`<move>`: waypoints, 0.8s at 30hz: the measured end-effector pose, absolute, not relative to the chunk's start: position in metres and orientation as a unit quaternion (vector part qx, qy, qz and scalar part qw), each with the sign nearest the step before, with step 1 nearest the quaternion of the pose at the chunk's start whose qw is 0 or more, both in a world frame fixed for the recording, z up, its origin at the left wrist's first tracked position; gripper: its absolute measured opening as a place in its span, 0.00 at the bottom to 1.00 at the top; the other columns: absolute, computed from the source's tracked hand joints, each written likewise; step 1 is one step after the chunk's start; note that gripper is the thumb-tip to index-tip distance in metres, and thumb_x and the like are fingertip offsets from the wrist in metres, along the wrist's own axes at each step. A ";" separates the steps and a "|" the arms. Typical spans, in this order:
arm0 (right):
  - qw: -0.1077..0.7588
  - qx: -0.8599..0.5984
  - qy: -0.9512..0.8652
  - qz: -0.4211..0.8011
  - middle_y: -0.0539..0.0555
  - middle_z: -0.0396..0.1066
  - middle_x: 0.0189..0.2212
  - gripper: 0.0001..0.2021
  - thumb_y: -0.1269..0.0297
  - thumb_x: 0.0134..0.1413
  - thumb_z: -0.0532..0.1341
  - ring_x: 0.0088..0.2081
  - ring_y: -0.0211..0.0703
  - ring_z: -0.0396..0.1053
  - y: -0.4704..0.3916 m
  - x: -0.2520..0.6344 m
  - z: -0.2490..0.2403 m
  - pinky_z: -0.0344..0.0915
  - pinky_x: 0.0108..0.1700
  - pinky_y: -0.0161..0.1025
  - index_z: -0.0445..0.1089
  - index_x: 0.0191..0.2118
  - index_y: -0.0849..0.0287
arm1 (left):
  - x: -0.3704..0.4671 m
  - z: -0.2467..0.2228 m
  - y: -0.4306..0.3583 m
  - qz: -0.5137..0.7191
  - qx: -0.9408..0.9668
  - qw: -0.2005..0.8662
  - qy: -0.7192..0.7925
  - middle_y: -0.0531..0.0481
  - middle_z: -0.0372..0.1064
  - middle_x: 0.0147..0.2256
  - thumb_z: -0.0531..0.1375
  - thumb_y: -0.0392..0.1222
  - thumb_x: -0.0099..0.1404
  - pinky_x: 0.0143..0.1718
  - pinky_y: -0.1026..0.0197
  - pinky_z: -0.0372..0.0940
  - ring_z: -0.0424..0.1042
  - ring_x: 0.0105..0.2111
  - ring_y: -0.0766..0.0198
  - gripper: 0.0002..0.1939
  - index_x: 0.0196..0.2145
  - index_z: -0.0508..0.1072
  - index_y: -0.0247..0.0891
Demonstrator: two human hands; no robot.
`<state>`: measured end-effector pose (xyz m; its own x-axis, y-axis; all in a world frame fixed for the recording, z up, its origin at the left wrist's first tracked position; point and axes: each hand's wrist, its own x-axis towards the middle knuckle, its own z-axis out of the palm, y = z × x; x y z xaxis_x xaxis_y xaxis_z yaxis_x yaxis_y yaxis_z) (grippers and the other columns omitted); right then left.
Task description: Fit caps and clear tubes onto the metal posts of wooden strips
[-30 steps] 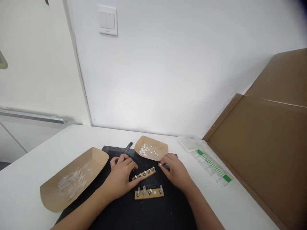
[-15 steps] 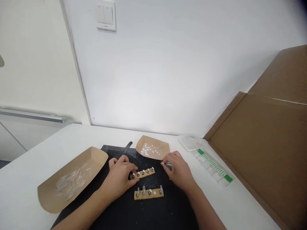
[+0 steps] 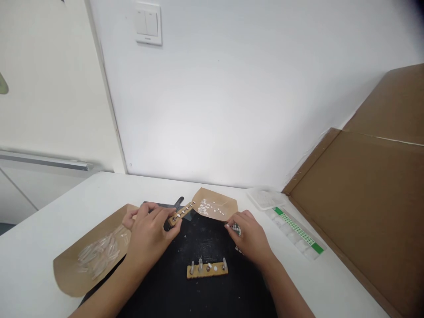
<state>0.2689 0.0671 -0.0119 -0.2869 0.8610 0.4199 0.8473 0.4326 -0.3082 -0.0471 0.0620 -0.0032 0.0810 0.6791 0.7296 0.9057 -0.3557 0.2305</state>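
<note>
My left hand grips the near end of a tan strip between thumb and fingers, and the strip is lifted and tilted, with several small white pieces on it. My right hand is closed at the right of the black mat, its fingertips pinched on something too small to make out. Partly under that hand lies a sheet of white dots. Nearer to me, a second tan strip rests on the mat, bearing upright clear tubes and small white pieces.
A cardboard tray of clear tubes is at left. A smaller tray with white bits stands behind the mat, beside dark tweezers. At right are a clear lid, a green-labelled plastic case and a large cardboard box.
My left hand has picked up the upper strip and moved it up and left, tilting it more steeply. My right hand has shifted slightly, staying near the dotted sheet.
</note>
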 end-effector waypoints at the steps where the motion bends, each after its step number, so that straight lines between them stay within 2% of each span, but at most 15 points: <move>1: 0.269 -0.533 -0.802 0.014 0.52 0.76 0.36 0.07 0.71 0.65 0.63 0.43 0.52 0.69 0.067 0.270 -0.011 0.65 0.43 0.44 0.69 0.35 0.52 | -0.050 -0.003 0.064 -0.390 -0.713 0.152 -0.563 0.46 0.84 0.37 0.65 0.45 0.69 0.50 0.44 0.58 0.69 0.43 0.45 0.08 0.40 0.82 0.41; 5: 0.259 -0.528 -0.808 0.035 0.51 0.75 0.37 0.07 0.72 0.64 0.62 0.43 0.50 0.70 0.065 0.274 -0.007 0.65 0.44 0.43 0.69 0.35 0.53 | -0.063 -0.001 0.071 -0.305 -0.686 0.163 -0.640 0.43 0.83 0.37 0.61 0.47 0.70 0.51 0.46 0.59 0.67 0.46 0.41 0.13 0.41 0.83 0.38; 8: 0.240 -0.513 -0.822 0.065 0.49 0.74 0.36 0.08 0.74 0.59 0.64 0.39 0.46 0.71 0.062 0.274 -0.004 0.65 0.41 0.39 0.69 0.34 0.53 | -0.070 -0.001 0.075 -0.259 -0.683 0.154 -0.665 0.40 0.82 0.34 0.60 0.47 0.69 0.49 0.45 0.58 0.68 0.44 0.39 0.14 0.38 0.83 0.36; 11: 0.220 -0.493 -0.836 0.096 0.47 0.73 0.35 0.10 0.77 0.54 0.64 0.37 0.42 0.71 0.056 0.270 0.001 0.65 0.39 0.37 0.70 0.33 0.53 | -0.072 -0.002 0.078 -0.232 -0.691 0.138 -0.671 0.40 0.82 0.33 0.59 0.45 0.69 0.48 0.46 0.58 0.69 0.41 0.40 0.14 0.36 0.82 0.36; 16: 0.191 -0.474 -0.838 0.190 0.48 0.74 0.37 0.09 0.78 0.52 0.64 0.38 0.42 0.72 0.045 0.261 0.015 0.66 0.40 0.37 0.71 0.32 0.53 | -0.072 -0.002 0.079 -0.202 -0.689 0.111 -0.687 0.42 0.82 0.34 0.59 0.47 0.69 0.45 0.48 0.57 0.70 0.40 0.41 0.14 0.34 0.81 0.38; 24: 0.177 -0.469 -0.819 0.278 0.47 0.75 0.37 0.09 0.78 0.50 0.64 0.37 0.41 0.73 0.038 0.264 0.028 0.68 0.40 0.37 0.70 0.31 0.54 | -0.071 -0.005 0.078 -0.174 -0.691 0.084 -0.696 0.42 0.82 0.34 0.63 0.50 0.66 0.45 0.49 0.57 0.69 0.45 0.37 0.12 0.34 0.79 0.38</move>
